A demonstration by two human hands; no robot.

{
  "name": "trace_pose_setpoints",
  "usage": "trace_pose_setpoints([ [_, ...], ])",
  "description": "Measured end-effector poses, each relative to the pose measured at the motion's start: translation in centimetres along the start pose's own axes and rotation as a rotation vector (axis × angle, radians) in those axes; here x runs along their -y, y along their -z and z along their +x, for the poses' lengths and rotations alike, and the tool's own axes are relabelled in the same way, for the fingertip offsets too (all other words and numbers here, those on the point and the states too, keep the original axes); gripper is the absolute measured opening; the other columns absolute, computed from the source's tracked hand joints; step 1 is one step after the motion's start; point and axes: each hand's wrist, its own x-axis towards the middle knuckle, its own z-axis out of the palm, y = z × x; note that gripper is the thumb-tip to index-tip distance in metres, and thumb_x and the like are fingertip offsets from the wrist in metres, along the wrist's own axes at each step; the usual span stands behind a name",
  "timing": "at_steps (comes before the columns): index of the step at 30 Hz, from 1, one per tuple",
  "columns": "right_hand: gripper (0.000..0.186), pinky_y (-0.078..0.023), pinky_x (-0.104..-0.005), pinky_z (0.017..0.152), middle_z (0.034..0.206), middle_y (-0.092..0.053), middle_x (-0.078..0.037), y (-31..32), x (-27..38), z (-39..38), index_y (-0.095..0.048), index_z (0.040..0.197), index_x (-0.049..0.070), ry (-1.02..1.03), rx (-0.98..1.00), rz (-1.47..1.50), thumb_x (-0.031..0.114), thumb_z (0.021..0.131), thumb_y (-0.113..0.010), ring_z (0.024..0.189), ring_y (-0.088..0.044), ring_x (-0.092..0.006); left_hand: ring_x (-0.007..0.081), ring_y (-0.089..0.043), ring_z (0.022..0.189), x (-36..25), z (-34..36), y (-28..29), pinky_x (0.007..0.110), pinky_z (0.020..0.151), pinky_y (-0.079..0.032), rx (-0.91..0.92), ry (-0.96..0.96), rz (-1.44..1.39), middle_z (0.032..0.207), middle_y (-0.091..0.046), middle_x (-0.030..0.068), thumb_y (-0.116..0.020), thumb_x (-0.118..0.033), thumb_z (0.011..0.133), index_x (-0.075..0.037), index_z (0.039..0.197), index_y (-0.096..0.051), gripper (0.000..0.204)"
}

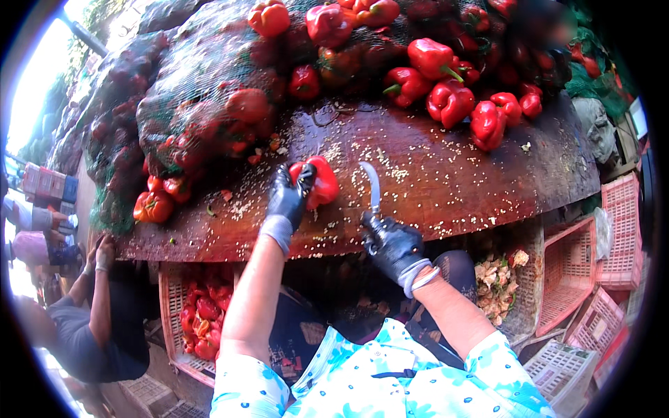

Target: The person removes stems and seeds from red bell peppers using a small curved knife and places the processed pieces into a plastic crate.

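My left hand (289, 198), in a dark glove, grips a red bell pepper (322, 180) just over the wooden table (446, 181), which is scattered with pale seeds. In my right hand (390, 247), also gloved, is a small curved knife (371, 184), blade pointing up, to the right of that pepper. Loose red peppers (449, 104) lie along the back right of the table. Green mesh sacks (202, 90) full of peppers are piled at the back left, with several peppers (153, 206) beside them.
Below the table edge stand a crate (170, 320) with red pepper pieces beside it (206, 315) and another holding pale cores (498, 285). Pink crates (620, 230) are stacked at the right. A co-worker (101, 327) is at the left, hands at the table's edge; other people stand farther back.
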Motion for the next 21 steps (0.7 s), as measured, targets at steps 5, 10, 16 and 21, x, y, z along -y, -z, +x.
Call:
trace_pose_setpoints([
  [5,0.053,-0.051,-0.0455,0.071,0.092,-0.064,-0.015,-0.3,1.5,0.1,-0.043,0.14,0.023,-0.085,0.048,-0.136,0.028,0.089,-0.058,0.08,-0.064,-0.0335,0.0177,-0.056,0.088,1.6,-3.1,-1.0,0.033,0.082,-0.047,-0.333,-0.061,-0.501,0.097,-0.062,0.0088,-0.068,-0.034,0.09,-0.003,0.107,-0.059,0.036],
  [10,0.056,-0.051,-0.047,0.073,0.101,-0.062,-0.016,-0.7,2.3,1.3,-0.042,0.141,0.021,-0.135,0.047,-0.237,0.029,0.088,-0.06,0.085,-0.064,-0.034,0.0173,-0.058,0.084,2.1,-3.0,-1.7,0.033,0.079,-0.048,-0.415,-0.11,-0.357,0.093,-0.064,0.0092,-0.066,-0.031,0.091,-0.001,0.102,-0.061,0.032],
  [16,0.057,-0.051,-0.0457,0.079,0.11,-0.063,-0.015,-0.3,2.6,1.9,-0.044,0.139,0.024,-0.275,0.037,-0.114,0.03,0.086,-0.064,0.094,-0.064,-0.0349,0.0214,-0.061,0.088,1.7,-3.3,-1.1,0.036,0.081,-0.048,-0.353,-0.06,-0.299,0.096,-0.066,0.0148,-0.057,-0.027,0.097,0.0,0.109,-0.061,0.03],
  [21,0.057,-0.047,-0.046,0.094,0.122,-0.058,-0.021,-1.1,-0.7,2.5,-0.047,0.137,0.017,-0.169,-0.033,0.218,0.023,0.084,-0.066,0.108,-0.059,-0.0399,0.0231,-0.059,0.098,1.3,-4.2,-1.6,0.035,0.09,-0.045,-0.378,-0.359,-0.142,0.106,-0.062,0.0139,-0.059,-0.023,0.096,0.0,0.116,-0.057,0.031],
])
